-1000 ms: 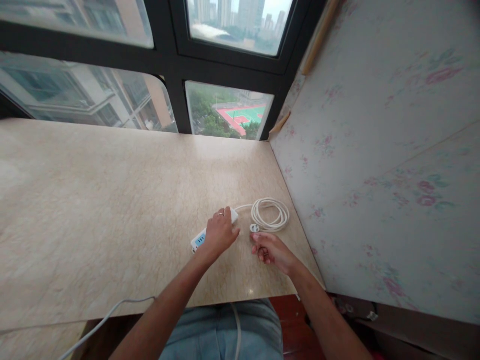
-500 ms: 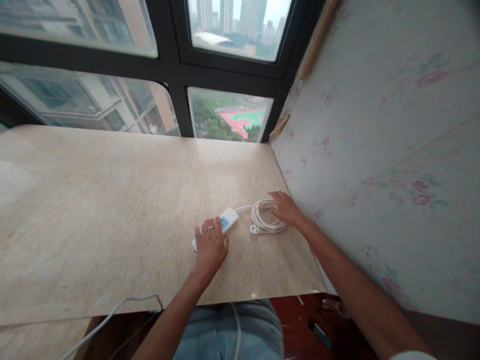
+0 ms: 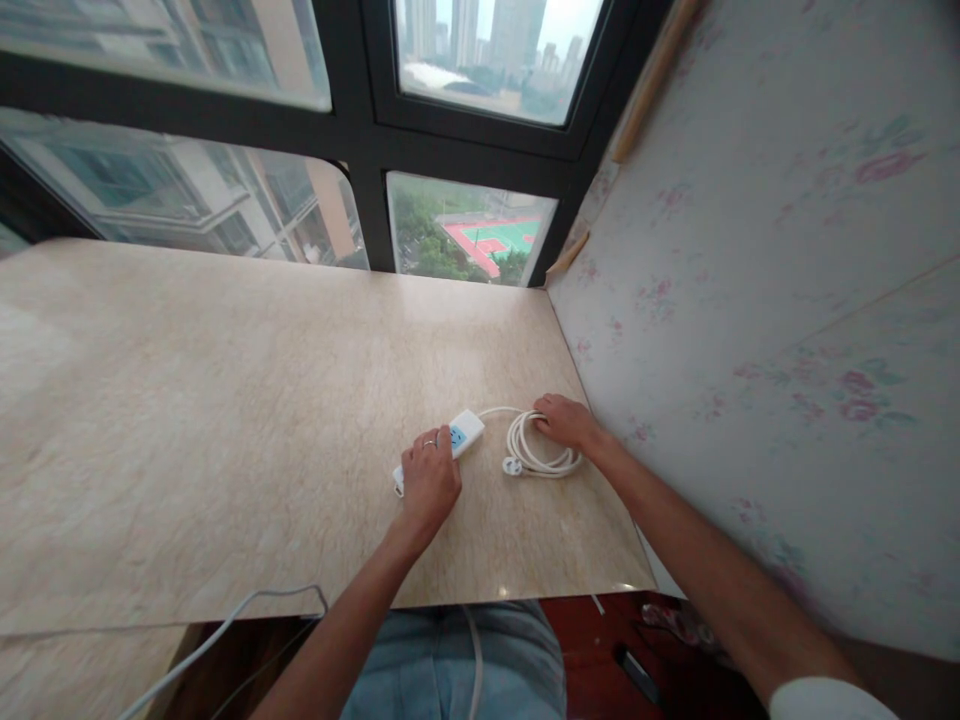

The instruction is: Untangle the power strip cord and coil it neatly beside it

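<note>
A white power strip [image 3: 469, 428] with a blue socket face lies slantwise on the stone sill. My left hand [image 3: 431, 478], a ring on one finger, is wrapped over its near half and hides that part. From the strip's far end a white cable [image 3: 551, 466] runs right into a loose coil lying on the sill. The plug [image 3: 512, 466] rests at the coil's left side. My right hand [image 3: 564, 421] closes its fingers on the upper right of the coil, near where the cable comes in from the strip.
A beige stone sill [image 3: 225, 420] spreads far to the left, its front edge close to my legs. The flowered wall [image 3: 750, 330] stands close on the right. Dark-framed windows [image 3: 480, 145] rise behind. Another white cable [image 3: 225, 622] hangs over the front edge at lower left.
My right hand has come down and its fingers have closed on the cable coil. My left hand has tightened around the power strip. The view has shifted slightly.
</note>
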Demonstrator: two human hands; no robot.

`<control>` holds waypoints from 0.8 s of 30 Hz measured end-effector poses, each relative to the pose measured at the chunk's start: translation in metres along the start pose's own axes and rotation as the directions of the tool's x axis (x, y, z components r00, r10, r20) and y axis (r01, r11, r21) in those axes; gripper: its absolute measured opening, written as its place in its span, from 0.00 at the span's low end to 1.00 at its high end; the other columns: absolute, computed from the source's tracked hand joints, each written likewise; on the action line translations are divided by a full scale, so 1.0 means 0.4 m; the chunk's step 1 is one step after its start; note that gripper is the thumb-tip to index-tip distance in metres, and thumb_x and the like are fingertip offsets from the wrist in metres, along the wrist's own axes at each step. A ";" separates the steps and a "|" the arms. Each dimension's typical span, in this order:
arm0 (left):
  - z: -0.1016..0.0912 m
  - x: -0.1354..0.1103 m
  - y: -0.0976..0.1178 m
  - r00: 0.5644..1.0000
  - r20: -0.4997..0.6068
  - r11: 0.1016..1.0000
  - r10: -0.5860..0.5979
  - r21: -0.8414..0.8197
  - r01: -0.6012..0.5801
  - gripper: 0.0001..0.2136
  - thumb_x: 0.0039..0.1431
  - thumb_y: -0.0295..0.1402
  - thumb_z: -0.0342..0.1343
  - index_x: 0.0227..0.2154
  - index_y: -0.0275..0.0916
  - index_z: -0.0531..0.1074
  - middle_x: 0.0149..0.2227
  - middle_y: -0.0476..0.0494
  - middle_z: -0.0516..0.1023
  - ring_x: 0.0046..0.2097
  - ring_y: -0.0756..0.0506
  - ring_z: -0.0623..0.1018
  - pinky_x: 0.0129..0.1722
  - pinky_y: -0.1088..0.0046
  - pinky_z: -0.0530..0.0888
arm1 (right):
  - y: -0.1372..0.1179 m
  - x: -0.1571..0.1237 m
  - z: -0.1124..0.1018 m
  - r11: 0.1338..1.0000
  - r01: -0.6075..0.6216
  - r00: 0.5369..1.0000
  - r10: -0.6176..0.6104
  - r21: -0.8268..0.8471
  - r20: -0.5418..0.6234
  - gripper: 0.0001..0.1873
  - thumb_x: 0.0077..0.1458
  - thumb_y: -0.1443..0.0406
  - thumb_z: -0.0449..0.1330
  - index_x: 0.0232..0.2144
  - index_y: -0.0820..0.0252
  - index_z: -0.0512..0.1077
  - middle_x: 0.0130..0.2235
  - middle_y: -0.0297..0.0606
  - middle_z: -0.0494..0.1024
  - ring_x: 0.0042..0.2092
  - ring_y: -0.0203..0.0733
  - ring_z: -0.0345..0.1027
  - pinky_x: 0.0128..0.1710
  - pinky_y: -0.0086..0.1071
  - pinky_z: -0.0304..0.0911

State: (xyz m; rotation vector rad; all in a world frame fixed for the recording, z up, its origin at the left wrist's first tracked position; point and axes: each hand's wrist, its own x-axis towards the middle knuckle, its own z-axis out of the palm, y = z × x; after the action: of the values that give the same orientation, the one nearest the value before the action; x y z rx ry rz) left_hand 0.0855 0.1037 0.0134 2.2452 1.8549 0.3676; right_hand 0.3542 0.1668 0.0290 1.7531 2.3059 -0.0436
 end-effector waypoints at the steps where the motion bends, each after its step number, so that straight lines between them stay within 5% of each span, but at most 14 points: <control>1: -0.001 0.004 0.004 1.000 0.007 1.000 -0.003 0.002 0.003 0.20 0.60 0.27 0.49 0.56 0.32 0.61 0.53 0.38 0.68 0.54 0.40 0.66 0.49 0.60 0.64 | -0.008 -0.002 0.004 1.000 -0.025 1.000 0.025 -0.014 -0.013 0.10 0.61 0.61 0.51 0.41 0.61 0.67 0.45 0.42 0.70 0.48 0.44 0.64 0.38 0.31 0.60; 16: 0.013 0.053 0.045 0.996 0.067 0.997 0.058 -0.063 -0.054 0.25 0.59 0.32 0.54 0.58 0.32 0.61 0.55 0.39 0.68 0.53 0.41 0.68 0.51 0.62 0.65 | -0.051 0.006 0.039 0.962 -0.253 0.963 0.240 -0.099 -0.122 0.13 0.64 0.72 0.42 0.44 0.65 0.64 0.45 0.47 0.67 0.47 0.46 0.63 0.36 0.32 0.65; 24: 0.028 0.078 0.016 0.985 0.001 0.983 0.173 -0.060 -0.173 0.24 0.57 0.32 0.57 0.56 0.33 0.63 0.55 0.37 0.67 0.58 0.39 0.63 0.54 0.62 0.63 | -0.052 -0.004 0.038 0.941 -0.327 0.940 0.315 -0.085 -0.128 0.14 0.64 0.72 0.42 0.45 0.64 0.64 0.44 0.47 0.67 0.46 0.48 0.65 0.33 0.33 0.64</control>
State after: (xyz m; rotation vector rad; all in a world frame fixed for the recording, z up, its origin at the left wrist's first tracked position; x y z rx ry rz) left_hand 0.1006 0.1329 0.0067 2.3702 1.6274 0.4383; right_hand 0.3376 0.1569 0.0118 2.0999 2.0188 0.2364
